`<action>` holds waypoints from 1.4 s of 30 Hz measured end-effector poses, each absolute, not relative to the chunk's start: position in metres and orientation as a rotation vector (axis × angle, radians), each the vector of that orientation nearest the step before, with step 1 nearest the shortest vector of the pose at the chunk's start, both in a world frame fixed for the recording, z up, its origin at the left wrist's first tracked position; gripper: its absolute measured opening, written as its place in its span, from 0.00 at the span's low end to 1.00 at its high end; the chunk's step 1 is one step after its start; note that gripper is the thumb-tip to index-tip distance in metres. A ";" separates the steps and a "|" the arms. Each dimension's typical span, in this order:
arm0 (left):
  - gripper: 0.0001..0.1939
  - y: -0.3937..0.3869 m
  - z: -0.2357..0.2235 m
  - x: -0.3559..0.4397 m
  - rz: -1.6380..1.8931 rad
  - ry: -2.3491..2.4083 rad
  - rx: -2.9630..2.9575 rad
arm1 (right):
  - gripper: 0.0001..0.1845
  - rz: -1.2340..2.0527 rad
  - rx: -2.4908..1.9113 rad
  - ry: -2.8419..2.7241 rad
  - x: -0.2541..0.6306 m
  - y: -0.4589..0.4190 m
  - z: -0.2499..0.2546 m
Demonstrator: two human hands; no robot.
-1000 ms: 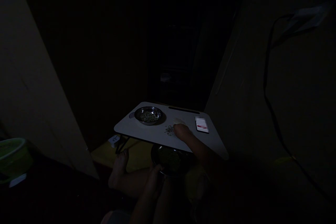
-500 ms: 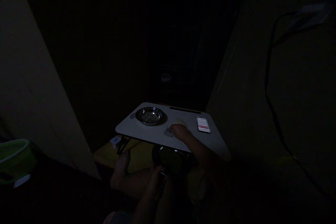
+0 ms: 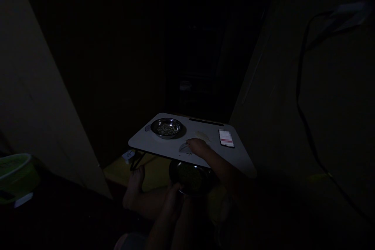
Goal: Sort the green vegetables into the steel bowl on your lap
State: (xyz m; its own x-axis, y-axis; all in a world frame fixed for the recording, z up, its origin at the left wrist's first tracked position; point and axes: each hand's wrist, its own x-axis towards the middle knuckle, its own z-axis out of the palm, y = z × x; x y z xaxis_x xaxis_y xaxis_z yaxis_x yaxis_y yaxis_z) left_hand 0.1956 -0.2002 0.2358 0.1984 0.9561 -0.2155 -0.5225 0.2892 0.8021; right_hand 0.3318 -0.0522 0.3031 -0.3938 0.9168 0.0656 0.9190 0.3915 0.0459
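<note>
The scene is very dark. My right hand lies on a small white lap table, close to its near edge, over a few small dark bits; its fingers are too dim to read. My left hand grips the rim of a metal bowl of greenish grains held just below the table's near edge. A second steel bowl with pale grains stands at the table's far left. A small pale heap lies just beyond my right hand.
A phone lies on the table's right side. My bare foot and leg rest on a yellow mat under the table. A green tub stands at far left. Walls close in on both sides; a black cable hangs at right.
My right hand has slid toward the table's near edge, dragging the dark bits with it. The left hand and its bowl have stayed in place.
</note>
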 end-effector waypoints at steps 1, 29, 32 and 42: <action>0.18 -0.200 0.238 0.196 1.149 0.804 0.636 | 0.17 -0.112 -1.713 -2.593 0.332 -0.053 0.303; 0.14 -0.190 0.204 0.172 1.305 0.956 0.625 | 0.15 0.003 -1.584 -2.783 0.327 -0.068 0.303; 0.15 -0.190 0.198 0.181 1.264 0.939 0.619 | 0.15 0.001 -1.576 -2.808 0.331 -0.067 0.300; 0.04 -0.167 0.186 0.181 1.164 0.953 0.599 | 0.15 0.052 -1.707 -2.717 0.357 -0.068 0.302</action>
